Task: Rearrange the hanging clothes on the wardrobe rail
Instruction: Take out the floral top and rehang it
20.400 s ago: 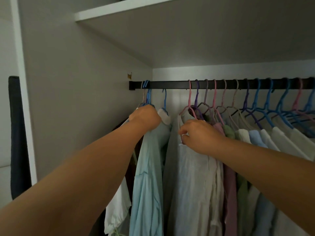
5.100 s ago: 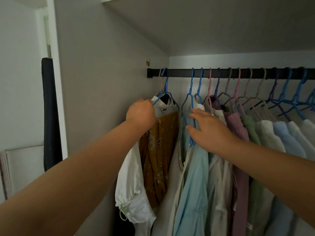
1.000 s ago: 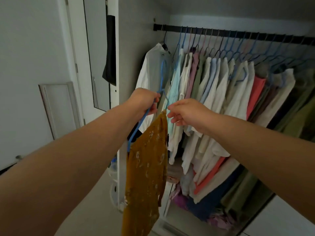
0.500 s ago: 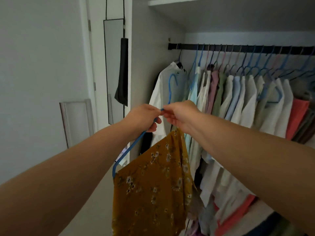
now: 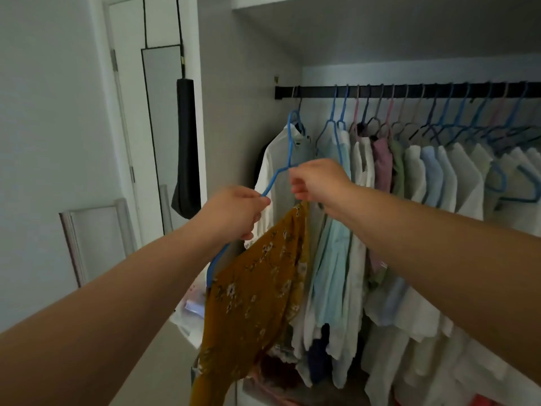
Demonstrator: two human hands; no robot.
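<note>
**Q:** Mustard-yellow cloth with small pale flowers, head view: what is it, and where does it sit?

**A:** It is the floral garment (image 5: 257, 294), held off the rail (image 5: 409, 91) and in front of the open wardrobe. It drapes from a thin blue hanger (image 5: 281, 171) whose hook stands upward, free of the rail, before the white shirt (image 5: 278, 159) at the row's left end.

**Q:** How do the hands stand?

**A:** The left hand (image 5: 234, 212) is clenched on the hanger's left arm, which runs on below the fist. The right hand (image 5: 319, 183) pinches at the hanger's neck, where the cloth's upper edge gathers (whether wire, fabric or both lie in that pinch cannot be told).

**Q:** How will the thing handle?

**A:** Judged from its folds, the cloth is light, limp and thin, hanging lopsided toward the left arm and likely to slide off. The hanger looks slim and somewhat springy. The neck below the hook seems the best hold for rehanging, with the other hand steadying the fabric on the shoulder.

**Q:** Where could it go?

**A:** A gap shows on the rail between the white shirt and the pale blue shirts (image 5: 336, 159).
</note>
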